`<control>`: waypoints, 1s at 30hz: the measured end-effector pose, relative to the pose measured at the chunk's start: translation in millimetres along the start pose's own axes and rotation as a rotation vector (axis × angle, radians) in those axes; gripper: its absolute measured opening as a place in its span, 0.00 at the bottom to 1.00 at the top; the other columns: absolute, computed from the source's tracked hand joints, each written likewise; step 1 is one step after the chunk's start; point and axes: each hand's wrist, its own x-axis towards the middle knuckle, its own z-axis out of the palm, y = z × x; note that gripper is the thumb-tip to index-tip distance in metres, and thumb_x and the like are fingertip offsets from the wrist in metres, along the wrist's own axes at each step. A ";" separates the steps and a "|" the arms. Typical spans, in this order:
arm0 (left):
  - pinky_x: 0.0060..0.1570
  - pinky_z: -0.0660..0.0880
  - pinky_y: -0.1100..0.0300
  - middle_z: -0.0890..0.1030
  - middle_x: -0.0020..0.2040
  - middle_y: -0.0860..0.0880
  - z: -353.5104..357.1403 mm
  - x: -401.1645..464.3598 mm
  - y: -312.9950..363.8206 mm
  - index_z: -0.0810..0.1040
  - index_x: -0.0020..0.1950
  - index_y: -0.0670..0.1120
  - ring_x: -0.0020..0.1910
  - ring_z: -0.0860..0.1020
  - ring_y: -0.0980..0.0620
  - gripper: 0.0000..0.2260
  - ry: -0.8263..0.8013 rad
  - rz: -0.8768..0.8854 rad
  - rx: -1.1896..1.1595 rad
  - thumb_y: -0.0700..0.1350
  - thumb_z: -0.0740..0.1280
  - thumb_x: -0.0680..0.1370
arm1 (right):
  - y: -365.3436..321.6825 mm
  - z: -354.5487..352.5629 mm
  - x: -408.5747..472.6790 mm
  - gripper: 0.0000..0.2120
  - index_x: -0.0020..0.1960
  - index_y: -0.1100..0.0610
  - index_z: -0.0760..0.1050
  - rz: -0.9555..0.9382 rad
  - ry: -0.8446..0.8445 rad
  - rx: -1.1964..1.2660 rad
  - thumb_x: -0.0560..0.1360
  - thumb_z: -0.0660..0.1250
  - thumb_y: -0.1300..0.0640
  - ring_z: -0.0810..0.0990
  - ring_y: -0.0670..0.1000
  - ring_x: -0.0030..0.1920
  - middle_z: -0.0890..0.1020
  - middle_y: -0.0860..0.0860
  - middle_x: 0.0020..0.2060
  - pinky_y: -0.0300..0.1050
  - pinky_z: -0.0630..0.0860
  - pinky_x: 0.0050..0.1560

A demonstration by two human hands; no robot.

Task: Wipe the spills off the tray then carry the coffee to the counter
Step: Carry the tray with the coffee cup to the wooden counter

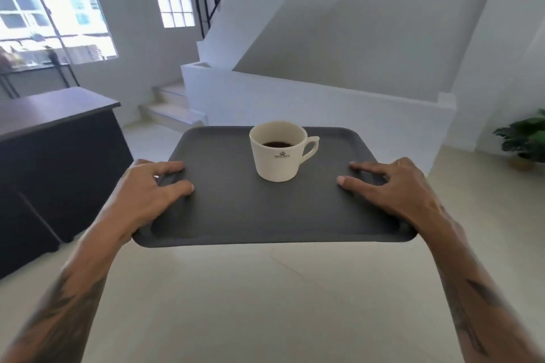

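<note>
The dark grey tray [236, 209] is held level in mid-air above the pale floor, w/ a cream cup [278, 152] of black coffee stood upright near its far middle, handle turned to the right. No spill can be made out on the tray surface (wiping is judged done). The tray looks stiff, light and smooth, so the cup could probably slide if tilted; the cup is likely ceramic, breakable, approx. half full, so some slosh margin is judged to exist. Best hold is judged to be the two short edges, as taken now.

The left hand [150, 188] is clamped on the left rim, thumb and index laid on top, remaining fingers presumably curled beneath (not visible). The right hand [389, 186] is clamped likewise on the right rim, thumb pointing inward. Both forearms are stretched forward, roughly symmetrical, wrists slightly bent in.

A dark counter [59, 109] is seen to the left, nearby, not yet reached.
</note>
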 end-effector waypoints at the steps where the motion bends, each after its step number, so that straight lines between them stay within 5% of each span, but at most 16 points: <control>1: 0.56 0.66 0.57 0.72 0.60 0.49 -6.1 12.5 -7.6 0.82 0.63 0.52 0.55 0.71 0.51 0.20 0.033 -0.022 0.009 0.48 0.75 0.72 | -10.4 14.9 23.0 0.30 0.56 0.36 0.79 -0.029 -0.029 0.006 0.58 0.65 0.25 0.77 0.51 0.42 0.75 0.55 0.44 0.43 0.72 0.44; 12: 0.57 0.67 0.57 0.73 0.61 0.48 -91.5 151.2 -113.7 0.81 0.64 0.51 0.57 0.72 0.50 0.19 0.365 -0.275 0.056 0.46 0.74 0.73 | -163.6 200.2 237.7 0.36 0.59 0.41 0.80 -0.382 -0.292 0.088 0.57 0.63 0.23 0.79 0.56 0.43 0.78 0.58 0.44 0.42 0.70 0.41; 23: 0.55 0.67 0.57 0.73 0.59 0.48 -225.6 308.3 -251.9 0.82 0.63 0.50 0.55 0.73 0.50 0.17 0.531 -0.406 0.116 0.42 0.71 0.74 | -365.3 411.7 357.2 0.29 0.60 0.38 0.78 -0.467 -0.432 0.215 0.61 0.69 0.29 0.74 0.52 0.53 0.71 0.53 0.52 0.46 0.74 0.58; 30: 0.58 0.72 0.54 0.73 0.60 0.48 -291.9 412.9 -341.2 0.82 0.63 0.50 0.57 0.75 0.47 0.17 0.633 -0.471 0.132 0.43 0.72 0.74 | -485.7 543.9 445.7 0.35 0.61 0.39 0.77 -0.582 -0.536 0.218 0.58 0.64 0.26 0.72 0.51 0.52 0.69 0.52 0.51 0.43 0.71 0.53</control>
